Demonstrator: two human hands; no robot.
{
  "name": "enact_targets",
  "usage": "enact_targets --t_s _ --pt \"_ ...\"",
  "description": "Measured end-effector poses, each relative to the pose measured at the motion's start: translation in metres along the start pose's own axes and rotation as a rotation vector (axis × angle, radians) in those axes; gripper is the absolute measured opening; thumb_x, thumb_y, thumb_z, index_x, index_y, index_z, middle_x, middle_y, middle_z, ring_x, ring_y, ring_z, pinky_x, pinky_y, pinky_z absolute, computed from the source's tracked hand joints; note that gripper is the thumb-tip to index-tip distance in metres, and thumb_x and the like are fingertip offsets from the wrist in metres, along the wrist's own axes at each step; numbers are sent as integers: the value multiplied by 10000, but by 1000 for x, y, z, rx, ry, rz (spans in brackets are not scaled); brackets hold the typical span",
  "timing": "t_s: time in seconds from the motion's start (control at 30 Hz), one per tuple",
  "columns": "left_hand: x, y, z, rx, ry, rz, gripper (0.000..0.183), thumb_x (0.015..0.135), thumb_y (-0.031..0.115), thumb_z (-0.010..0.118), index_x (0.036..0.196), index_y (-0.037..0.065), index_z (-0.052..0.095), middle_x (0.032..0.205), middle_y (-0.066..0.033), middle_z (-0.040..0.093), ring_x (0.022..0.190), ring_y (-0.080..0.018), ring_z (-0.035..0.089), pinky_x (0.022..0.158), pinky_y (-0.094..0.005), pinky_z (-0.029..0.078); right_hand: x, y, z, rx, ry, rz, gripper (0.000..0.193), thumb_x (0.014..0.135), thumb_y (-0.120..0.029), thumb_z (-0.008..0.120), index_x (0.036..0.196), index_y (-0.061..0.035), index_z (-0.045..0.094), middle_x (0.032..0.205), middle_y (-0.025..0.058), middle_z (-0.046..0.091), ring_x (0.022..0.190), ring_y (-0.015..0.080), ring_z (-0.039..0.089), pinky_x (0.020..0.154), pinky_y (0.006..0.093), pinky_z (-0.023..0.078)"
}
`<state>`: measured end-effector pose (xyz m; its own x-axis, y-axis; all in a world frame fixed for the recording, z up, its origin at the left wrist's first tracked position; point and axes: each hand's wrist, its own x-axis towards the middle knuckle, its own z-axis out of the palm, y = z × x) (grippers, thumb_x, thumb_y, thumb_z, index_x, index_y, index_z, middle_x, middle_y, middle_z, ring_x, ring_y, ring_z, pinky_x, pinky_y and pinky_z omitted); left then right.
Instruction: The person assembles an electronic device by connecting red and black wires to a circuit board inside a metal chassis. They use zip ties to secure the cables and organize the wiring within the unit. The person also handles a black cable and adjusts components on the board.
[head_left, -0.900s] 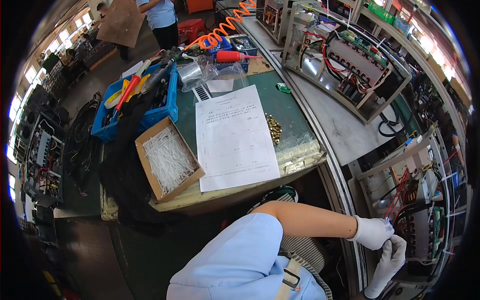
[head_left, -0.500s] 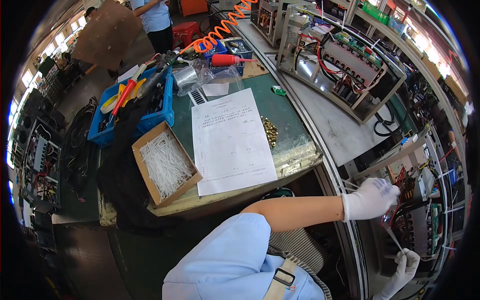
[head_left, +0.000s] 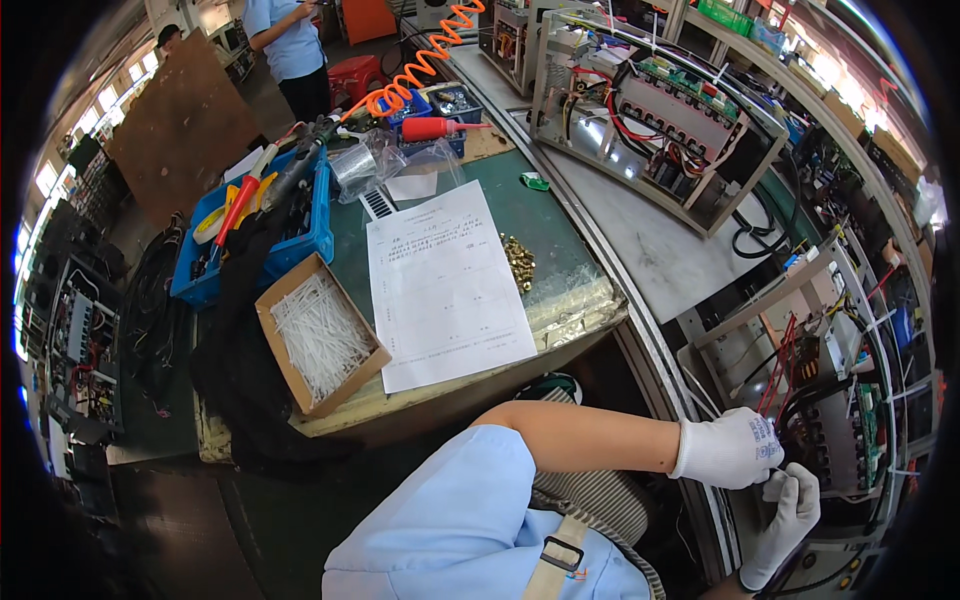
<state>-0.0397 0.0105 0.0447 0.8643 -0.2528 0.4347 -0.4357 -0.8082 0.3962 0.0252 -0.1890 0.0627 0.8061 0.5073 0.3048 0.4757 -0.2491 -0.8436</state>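
Observation:
My left hand (head_left: pixel 735 450), in a white glove, is closed, with white cable ties (head_left: pixel 704 396) sticking out behind it. It is at the near edge of an open electrical unit (head_left: pixel 845 420) with a metal frame, red wires and dark cables. Just below it, my right hand (head_left: pixel 790 515), also gloved, has its fingers pinched together. The two hands nearly meet, and a short piece of thin white tie shows between their fingertips; the rest of it is hidden.
On the green-topped table are a carton of cable ties (head_left: pixel 320 340), a written sheet (head_left: pixel 450 300), brass fittings (head_left: pixel 518 263) and a blue tool bin (head_left: pixel 320 215). A second open unit (head_left: pixel 660 130) stands on the line. An orange coiled hose (head_left: pixel 425 65) hangs above. Another person (head_left: pixel 290 45) stands beyond.
My right hand has come up and towards my left hand, which has moved down slightly. The long strip of tie seen stretched between them is now mostly hidden. The view has shifted slightly.

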Motion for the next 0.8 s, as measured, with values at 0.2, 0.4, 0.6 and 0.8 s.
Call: enact_targets --t_s 0.2,0.4,0.6,0.8 --pt "-17 -14 -3 54 177 120 63 797 147 590 810 85 592 662 -79 548 667 -257 628 541 -373 500 4 -22 19 -62 -46 53 161 892 -41 606 1019 40 664 775 44 646 665 86 573 616 230 470" --pt "4 -64 -41 -820 710 -461 166 975 135 562 1019 27 680 720 68 556 543 15 380 473 -163 269 37 -18 1 77 174 48 307 877 -140 689 1118 45 650 737 33 639 636 67 566 616 216 478" --pt "21 -94 -35 -734 359 -509 254 946 259 586 1013 35 685 668 33 553 540 -50 450 476 -233 359 90 -26 16 -491 -17 -60 548 809 -466 697 1004 45 654 772 237 631 748 361 643 651 406 474" --pt "61 -92 8 -530 622 -284 323 905 289 563 801 -7 640 665 -119 621 626 -249 636 587 -399 486 80 1 3 108 -81 189 319 911 -187 651 1150 14 588 700 -61 478 532 8 382 447 173 287"
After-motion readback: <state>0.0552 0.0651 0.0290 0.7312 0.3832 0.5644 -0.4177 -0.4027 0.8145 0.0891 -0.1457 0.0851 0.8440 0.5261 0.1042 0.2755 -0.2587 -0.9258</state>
